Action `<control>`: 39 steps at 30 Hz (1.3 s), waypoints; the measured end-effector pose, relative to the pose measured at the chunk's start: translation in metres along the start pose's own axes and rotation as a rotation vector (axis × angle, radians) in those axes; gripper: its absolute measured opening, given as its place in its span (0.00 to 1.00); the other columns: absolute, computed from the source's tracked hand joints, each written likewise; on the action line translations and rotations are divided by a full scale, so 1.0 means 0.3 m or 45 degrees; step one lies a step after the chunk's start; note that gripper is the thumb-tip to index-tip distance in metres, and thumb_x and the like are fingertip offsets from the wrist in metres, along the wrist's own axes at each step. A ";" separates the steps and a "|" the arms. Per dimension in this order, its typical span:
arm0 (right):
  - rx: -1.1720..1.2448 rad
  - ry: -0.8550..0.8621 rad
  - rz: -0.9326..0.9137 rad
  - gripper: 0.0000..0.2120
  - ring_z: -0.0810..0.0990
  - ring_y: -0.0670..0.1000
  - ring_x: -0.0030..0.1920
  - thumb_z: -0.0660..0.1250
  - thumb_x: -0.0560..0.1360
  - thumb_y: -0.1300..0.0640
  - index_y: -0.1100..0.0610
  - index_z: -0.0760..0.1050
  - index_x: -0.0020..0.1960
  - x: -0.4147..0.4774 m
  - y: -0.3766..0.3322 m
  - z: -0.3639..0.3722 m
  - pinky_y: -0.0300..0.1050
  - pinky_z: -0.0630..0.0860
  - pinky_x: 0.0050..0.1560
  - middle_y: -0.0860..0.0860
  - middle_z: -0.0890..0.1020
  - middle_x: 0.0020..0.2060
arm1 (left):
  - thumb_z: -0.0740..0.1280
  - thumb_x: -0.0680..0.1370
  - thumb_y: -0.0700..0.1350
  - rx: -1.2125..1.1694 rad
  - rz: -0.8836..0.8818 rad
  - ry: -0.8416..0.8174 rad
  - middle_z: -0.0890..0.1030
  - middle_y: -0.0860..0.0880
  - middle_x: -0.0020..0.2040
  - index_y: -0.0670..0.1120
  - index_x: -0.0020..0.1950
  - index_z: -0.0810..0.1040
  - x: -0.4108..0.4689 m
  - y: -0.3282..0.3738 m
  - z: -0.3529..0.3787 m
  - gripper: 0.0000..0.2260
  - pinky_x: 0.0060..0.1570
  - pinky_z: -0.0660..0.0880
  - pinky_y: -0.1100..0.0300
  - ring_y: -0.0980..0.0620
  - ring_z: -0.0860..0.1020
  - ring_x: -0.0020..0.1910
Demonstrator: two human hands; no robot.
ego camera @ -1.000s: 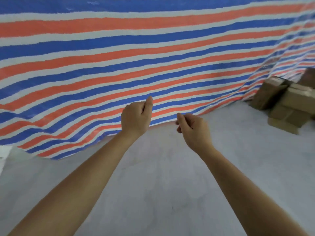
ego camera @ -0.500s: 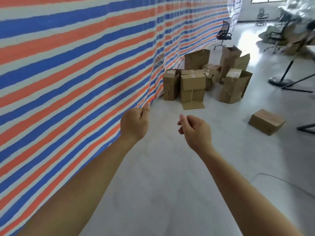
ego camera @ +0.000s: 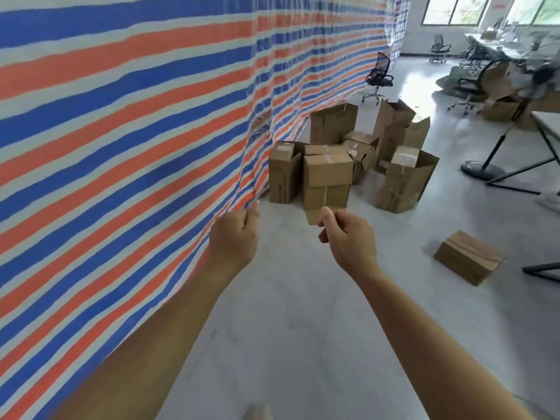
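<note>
Both my arms reach forward over a pale grey floor. My left hand (ego camera: 235, 236) is a fist with the thumb on top, close to the lower edge of a hanging blue, orange and white striped tarp (ego camera: 127, 140). I see nothing in it. My right hand (ego camera: 348, 234) is a hand's width to the right, fingers curled under, thumb forward, and nothing shows between them. A cluster of brown cardboard boxes (ego camera: 328, 177) stands on the floor beyond both hands.
The tarp runs as a wall along the whole left side. One flat cardboard box (ego camera: 468, 257) lies on the floor to the right. Black table legs (ego camera: 521, 171) and a round stand base (ego camera: 481, 171) are at the right. Office chairs (ego camera: 378, 77) and desks stand far back.
My view has swung right, from facing the tarp to looking along it, so the boxes and the room came into sight. Both hands keep the same curled pose.
</note>
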State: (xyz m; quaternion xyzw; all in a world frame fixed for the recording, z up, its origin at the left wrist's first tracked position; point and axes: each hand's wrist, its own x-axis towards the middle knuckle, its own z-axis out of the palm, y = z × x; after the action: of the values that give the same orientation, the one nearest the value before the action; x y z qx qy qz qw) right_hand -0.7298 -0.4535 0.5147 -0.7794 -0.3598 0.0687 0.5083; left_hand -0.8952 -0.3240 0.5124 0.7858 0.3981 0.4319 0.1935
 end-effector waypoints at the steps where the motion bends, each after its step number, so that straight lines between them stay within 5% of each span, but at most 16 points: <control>1: -0.013 0.004 0.010 0.17 0.78 0.38 0.30 0.62 0.83 0.47 0.49 0.79 0.37 0.087 0.016 0.039 0.28 0.68 0.30 0.46 0.82 0.29 | 0.50 0.76 0.75 -0.011 0.002 -0.007 0.76 0.62 0.60 0.58 0.70 0.69 0.084 -0.033 0.063 0.30 0.50 0.79 0.63 0.57 0.80 0.47; 7: -0.135 0.065 -0.010 0.20 0.80 0.37 0.33 0.61 0.83 0.46 0.52 0.81 0.38 0.570 0.091 0.150 0.40 0.72 0.33 0.43 0.81 0.28 | 0.48 0.77 0.73 0.007 -0.011 -0.151 0.81 0.53 0.52 0.50 0.56 0.79 0.572 0.003 0.378 0.32 0.52 0.82 0.53 0.52 0.81 0.44; 10: -0.172 0.157 0.014 0.21 0.81 0.46 0.31 0.61 0.83 0.46 0.55 0.81 0.37 0.797 0.179 0.119 0.50 0.79 0.35 0.48 0.81 0.28 | 0.58 0.83 0.58 -0.005 -0.034 -0.299 0.74 0.54 0.38 0.49 0.45 0.72 0.766 0.111 0.541 0.15 0.45 0.71 0.71 0.58 0.73 0.34; 12: -0.173 0.209 0.058 0.21 0.81 0.51 0.31 0.61 0.83 0.46 0.56 0.81 0.37 0.938 0.264 0.085 0.54 0.80 0.36 0.50 0.82 0.29 | 0.60 0.85 0.51 -0.036 -0.032 -0.400 0.65 0.57 0.32 0.49 0.37 0.64 0.871 0.173 0.674 0.17 0.33 0.63 0.80 0.61 0.66 0.30; 14: -0.163 0.258 0.125 0.21 0.81 0.51 0.32 0.62 0.83 0.47 0.55 0.82 0.38 1.084 0.373 0.046 0.54 0.80 0.37 0.48 0.82 0.29 | 0.60 0.85 0.50 -0.051 -0.014 -0.458 0.64 0.57 0.31 0.51 0.32 0.61 0.960 0.206 0.854 0.22 0.31 0.63 0.83 0.61 0.64 0.28; 22: -0.069 0.270 0.272 0.19 0.81 0.48 0.33 0.61 0.83 0.47 0.52 0.81 0.38 1.699 0.801 -0.068 0.51 0.81 0.40 0.47 0.83 0.30 | 0.56 0.85 0.54 -0.023 -0.174 -0.648 0.70 0.51 0.27 0.45 0.31 0.71 1.265 0.275 1.545 0.25 0.35 0.70 0.62 0.56 0.72 0.28; 25: -0.081 0.243 0.262 0.20 0.81 0.46 0.32 0.61 0.83 0.46 0.53 0.82 0.39 1.971 0.879 -0.119 0.52 0.82 0.40 0.45 0.82 0.30 | 0.57 0.85 0.53 0.013 -0.161 -0.591 0.69 0.53 0.28 0.49 0.31 0.68 1.426 0.371 1.707 0.23 0.35 0.68 0.65 0.58 0.70 0.29; 27: -0.072 0.200 0.260 0.18 0.81 0.46 0.33 0.61 0.83 0.47 0.52 0.82 0.40 2.186 0.916 -0.146 0.48 0.82 0.39 0.45 0.82 0.30 | 0.58 0.85 0.51 0.040 -0.178 -0.486 0.67 0.58 0.32 0.51 0.35 0.66 1.563 0.427 1.820 0.18 0.35 0.63 0.71 0.60 0.70 0.32; 32: -0.079 0.041 0.250 0.17 0.80 0.47 0.32 0.62 0.83 0.47 0.51 0.81 0.41 2.581 1.001 -0.099 0.43 0.78 0.35 0.46 0.82 0.31 | 0.57 0.86 0.51 0.065 -0.214 -0.436 0.67 0.58 0.39 0.45 0.55 0.77 1.840 0.405 2.043 0.13 0.49 0.65 0.65 0.58 0.71 0.45; 36: -0.138 -0.028 0.260 0.17 0.81 0.46 0.31 0.62 0.83 0.47 0.51 0.82 0.39 2.864 1.115 -0.008 0.46 0.81 0.36 0.46 0.83 0.31 | 0.57 0.86 0.52 0.078 -0.343 -0.427 0.67 0.58 0.35 0.50 0.40 0.69 2.036 0.298 2.281 0.15 0.37 0.63 0.71 0.60 0.71 0.37; 39: -0.195 -0.091 0.297 0.19 0.82 0.48 0.31 0.62 0.83 0.46 0.53 0.81 0.38 3.087 1.192 0.064 0.51 0.82 0.38 0.47 0.83 0.30 | 0.55 0.85 0.55 0.045 -0.429 -0.454 0.74 0.55 0.35 0.53 0.34 0.70 2.213 0.181 2.495 0.20 0.41 0.70 0.67 0.57 0.77 0.39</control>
State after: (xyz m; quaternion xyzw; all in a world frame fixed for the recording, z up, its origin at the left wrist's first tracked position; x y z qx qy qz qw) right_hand 0.1144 0.0645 0.4443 -0.8495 -0.2888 0.1272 0.4227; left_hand -0.0412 0.1992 0.4826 0.7754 0.4906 0.2410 0.3163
